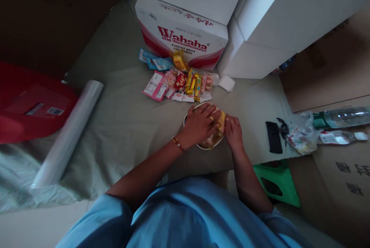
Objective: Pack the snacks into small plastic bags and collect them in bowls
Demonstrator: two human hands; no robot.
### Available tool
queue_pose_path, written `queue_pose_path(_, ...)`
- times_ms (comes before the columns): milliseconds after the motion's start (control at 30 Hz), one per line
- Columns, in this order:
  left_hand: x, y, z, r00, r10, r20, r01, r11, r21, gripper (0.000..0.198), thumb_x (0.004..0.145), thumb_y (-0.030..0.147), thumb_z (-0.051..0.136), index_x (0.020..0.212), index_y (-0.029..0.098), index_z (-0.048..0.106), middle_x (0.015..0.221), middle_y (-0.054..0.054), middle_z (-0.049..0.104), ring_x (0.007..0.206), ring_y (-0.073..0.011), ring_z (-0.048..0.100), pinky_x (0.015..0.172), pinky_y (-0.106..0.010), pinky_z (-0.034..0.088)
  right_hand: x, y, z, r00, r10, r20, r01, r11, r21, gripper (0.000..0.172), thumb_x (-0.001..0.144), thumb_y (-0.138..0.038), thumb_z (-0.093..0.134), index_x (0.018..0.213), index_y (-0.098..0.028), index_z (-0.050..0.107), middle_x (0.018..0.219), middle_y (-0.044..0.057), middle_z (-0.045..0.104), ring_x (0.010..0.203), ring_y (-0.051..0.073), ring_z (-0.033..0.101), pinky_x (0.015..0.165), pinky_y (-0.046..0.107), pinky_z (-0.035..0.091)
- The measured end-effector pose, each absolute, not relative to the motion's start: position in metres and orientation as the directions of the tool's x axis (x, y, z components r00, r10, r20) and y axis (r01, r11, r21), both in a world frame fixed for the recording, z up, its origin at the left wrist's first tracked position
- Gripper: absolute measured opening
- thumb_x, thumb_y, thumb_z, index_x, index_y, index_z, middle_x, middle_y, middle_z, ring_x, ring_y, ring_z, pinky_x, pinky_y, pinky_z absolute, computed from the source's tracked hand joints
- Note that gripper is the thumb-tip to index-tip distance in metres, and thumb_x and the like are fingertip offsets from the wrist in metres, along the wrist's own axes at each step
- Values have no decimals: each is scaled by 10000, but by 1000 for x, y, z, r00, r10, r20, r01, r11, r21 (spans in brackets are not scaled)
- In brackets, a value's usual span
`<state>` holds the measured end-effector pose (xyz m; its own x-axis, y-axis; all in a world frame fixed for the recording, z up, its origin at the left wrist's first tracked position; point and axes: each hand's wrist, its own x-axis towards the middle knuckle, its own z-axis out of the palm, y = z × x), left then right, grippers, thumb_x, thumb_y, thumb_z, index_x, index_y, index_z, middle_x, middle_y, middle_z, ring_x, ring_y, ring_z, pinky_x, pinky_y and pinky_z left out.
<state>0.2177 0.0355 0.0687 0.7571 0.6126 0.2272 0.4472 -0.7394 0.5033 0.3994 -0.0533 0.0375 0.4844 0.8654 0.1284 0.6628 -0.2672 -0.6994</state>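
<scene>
A light-rimmed, oval container [210, 148] sits on the cloth-covered surface in front of me, partly hidden under my hands. My left hand [199, 124] lies over it from the left, fingers stretched out across its contents. Inside, at the right side, is a yellow packet [221, 121], with my left fingertips close to its left edge. My right hand [233, 130] is at the container's right rim, its fingers closed on the packet's right edge. What else lies in the container is mostly covered by my left hand.
Beyond the container lie several snacks: blue packets [157, 62], a pink packet [155, 85], yellow-wrapped bars [193, 83]. Behind them stands a Wahaha box [182, 36]. A plastic film roll [69, 132] is left; a phone [273, 137] and plastic bottles [343, 117] are right. A green stool [289, 186] stands below.
</scene>
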Motion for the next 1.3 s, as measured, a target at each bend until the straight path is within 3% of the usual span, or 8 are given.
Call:
queue_pose_path(100, 217, 33, 65, 764, 604, 227, 465, -759, 457, 438, 1051, 403, 431, 1465, 321, 547, 1599, -51, 511, 1529, -285, 363, 1227, -611, 194, 412, -57, 35, 535, 837, -115, 289, -309, -906, 576, 962, -648, 441, 1271, -237, 700, 1194, 108, 734, 1095, 265, 675, 951, 436, 550)
queue_pose_path(200, 217, 34, 64, 766, 600, 230, 472, -768, 433, 441, 1047, 391, 442, 1474, 333, 531, 1608, -38, 500, 1522, -276, 370, 1222, -599, 209, 426, -60, 35, 484, 809, -335, 19, -392, -920, 535, 852, -631, 604, 1206, -244, 711, 1107, 80, 761, 939, 249, 712, 805, 390, 595)
queue_pose_path(400, 215, 36, 72, 759, 590, 276, 448, -780, 436, 538, 1041, 487, 450, 1545, 297, 447, 1656, -88, 426, 1558, -304, 309, 1236, -660, 113, 444, -60, 50, 216, 888, -406, 301, -456, -838, 378, 826, -506, 635, 1039, -219, 758, 951, 55, 770, 789, 211, 688, 670, 310, 567)
queue_pose_path(667, 229, 26, 85, 809, 448, 380, 292, -868, 401, 473, 1035, 549, 449, 1429, 326, 586, 1613, -64, 491, 1558, -307, 323, 1260, -668, -57, 439, -60, 51, 253, 931, -262, 612, -364, -702, 301, 887, -448, 485, 761, -211, 621, 598, 12, 625, 573, 160, 557, 538, 247, 415)
queue_pose_path(867, 200, 34, 79, 635, 647, 421, 433, -750, 500, 430, 1056, 415, 425, 1422, 249, 578, 1538, -109, 560, 1531, -269, 369, 1279, -581, 125, 504, -67, 55, 489, 829, -271, 470, -512, -719, 214, 857, -372, 544, 742, -203, 608, 512, -12, 572, 441, 137, 504, 445, 236, 376)
queue_pose_path(1133, 104, 27, 23, 465, 826, 317, 632, -561, 535, 318, 1026, 360, 449, 1174, 219, 693, 1291, -124, 695, 1394, -312, 531, 1200, -592, 346, 618, -37, 58, 906, 380, -186, 91, -605, -791, 240, 943, -225, 580, 707, -212, 538, 491, -30, 502, 424, 106, 461, 412, 206, 371)
queue_pose_path(1233, 69, 20, 11, 410, 866, 286, 695, -500, 517, 302, 1013, 354, 468, 1154, 211, 692, 1263, -134, 703, 1386, -332, 536, 1171, -591, 394, 644, -18, 63, 941, 280, -189, 20, -605, -796, 172, 1013, -220, 542, 857, -181, 605, 649, 9, 601, 538, 117, 554, 490, 222, 453)
queue_pose_path(1300, 50, 17, 7, 373, 884, 282, 729, -467, 500, 297, 1009, 360, 468, 1144, 213, 689, 1245, -133, 707, 1379, -342, 541, 1152, -596, 421, 657, -5, 68, 946, 249, -210, -17, -606, -796, 169, 1026, -296, 595, 1090, -154, 659, 968, 76, 699, 793, 159, 674, 682, 290, 577)
